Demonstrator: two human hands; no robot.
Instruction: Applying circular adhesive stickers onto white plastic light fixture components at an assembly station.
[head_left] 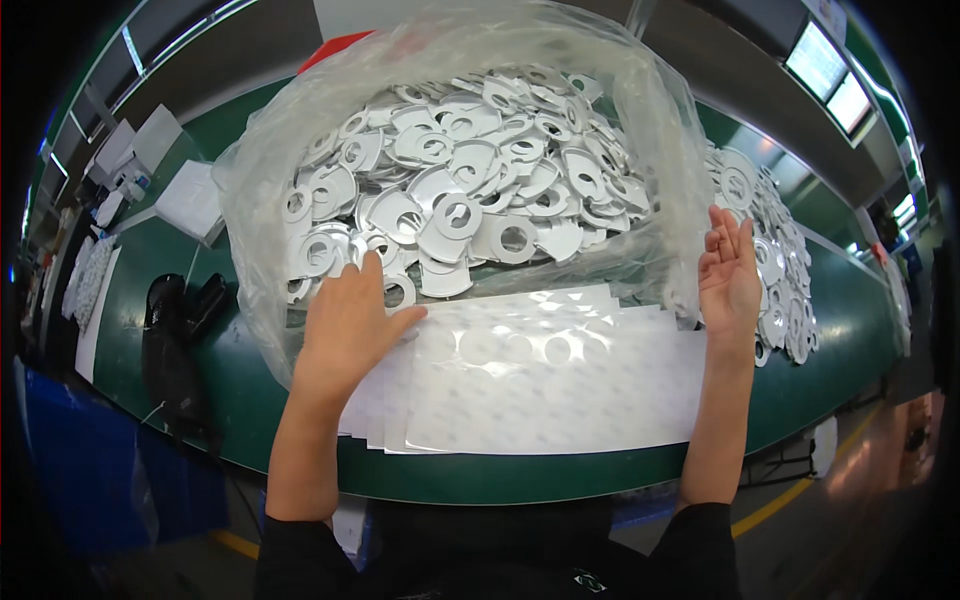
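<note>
A clear plastic bag full of several white disc-shaped parts with round holes stands on the green table. In front of it lies a fanned stack of white sheets with disc outlines. My left hand lies flat, fingers apart, on the left end of the sheets at the bag's near edge. My right hand is raised edge-on at the right end of the stack, fingers straight, next to the bag's right side. Neither hand holds anything.
A second heap of white discs lies on the table to the right of the bag. A black object sits at the left. White sheets and boxes lie at the far left. Screens hang at the upper right.
</note>
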